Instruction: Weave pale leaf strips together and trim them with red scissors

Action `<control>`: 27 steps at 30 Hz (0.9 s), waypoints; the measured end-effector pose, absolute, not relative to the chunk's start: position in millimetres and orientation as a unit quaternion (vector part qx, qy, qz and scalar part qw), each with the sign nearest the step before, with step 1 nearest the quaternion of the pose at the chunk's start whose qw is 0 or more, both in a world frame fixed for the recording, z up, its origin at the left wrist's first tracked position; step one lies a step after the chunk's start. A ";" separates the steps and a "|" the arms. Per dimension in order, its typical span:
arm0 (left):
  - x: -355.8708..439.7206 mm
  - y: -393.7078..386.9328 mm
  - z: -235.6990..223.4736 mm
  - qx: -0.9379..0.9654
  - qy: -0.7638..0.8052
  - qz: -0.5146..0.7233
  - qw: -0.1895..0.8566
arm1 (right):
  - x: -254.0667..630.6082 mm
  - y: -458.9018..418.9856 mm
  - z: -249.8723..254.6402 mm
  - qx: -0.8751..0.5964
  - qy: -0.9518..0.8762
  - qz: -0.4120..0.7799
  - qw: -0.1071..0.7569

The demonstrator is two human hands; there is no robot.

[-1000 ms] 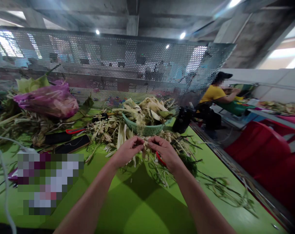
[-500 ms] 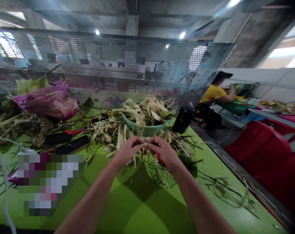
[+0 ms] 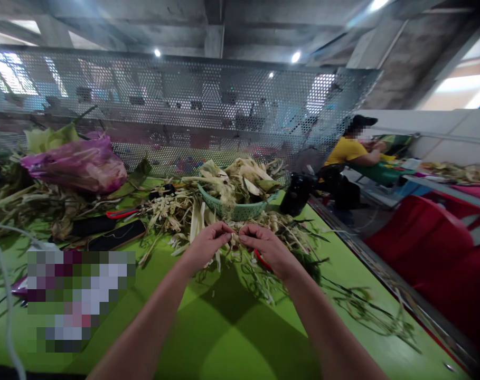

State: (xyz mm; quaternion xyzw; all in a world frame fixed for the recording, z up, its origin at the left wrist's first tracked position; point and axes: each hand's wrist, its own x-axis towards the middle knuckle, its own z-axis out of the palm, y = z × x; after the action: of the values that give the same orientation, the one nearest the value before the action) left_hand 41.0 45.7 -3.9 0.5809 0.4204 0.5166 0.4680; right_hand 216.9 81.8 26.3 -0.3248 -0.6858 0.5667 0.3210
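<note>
Both hands are hanging out just in front of the green basket (image 3: pixel 245 212), close together but not touching. The left hand (image 3: pixel 210 243) and right hand (image 3: pixel 264 245) are each pinching, thumb to fingers, at a tiny pale husk piece (image 3: pixel 234 236) between them. Fingertips are half hiding it, so honestly I can't tell which way it's pointing or how its long axis is running. Something red (image 3: pixel 260 259) is peeking out beside the right hand. A black container (image 3: pixel 296 196) is sitting just right of the basket.
</note>
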 end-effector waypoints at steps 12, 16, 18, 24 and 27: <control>40.8 38.6 6.9 0.545 0.413 0.513 0.519 | 212.6 81.8 20.3 -0.362 -0.726 0.435 0.391; 41.8 35.7 10.5 0.546 0.406 0.508 0.528 | 213.6 80.3 24.0 -0.363 -0.742 0.412 0.384; 42.0 35.0 11.2 0.550 0.415 0.499 0.525 | 214.6 79.6 26.6 -0.362 -0.755 0.398 0.374; 44.0 33.8 12.6 0.550 0.433 0.484 0.525 | 216.3 79.5 28.9 -0.356 -0.778 0.380 0.353; 44.0 34.1 10.8 0.532 0.419 0.494 0.545 | 214.8 79.6 26.2 -0.361 -0.758 0.391 0.377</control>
State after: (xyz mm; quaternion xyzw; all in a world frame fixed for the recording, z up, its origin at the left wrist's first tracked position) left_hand 44.0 34.1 10.8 0.5320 0.4195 0.4943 0.5446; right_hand 214.8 79.6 26.2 -0.3606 -0.7585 0.3911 0.3765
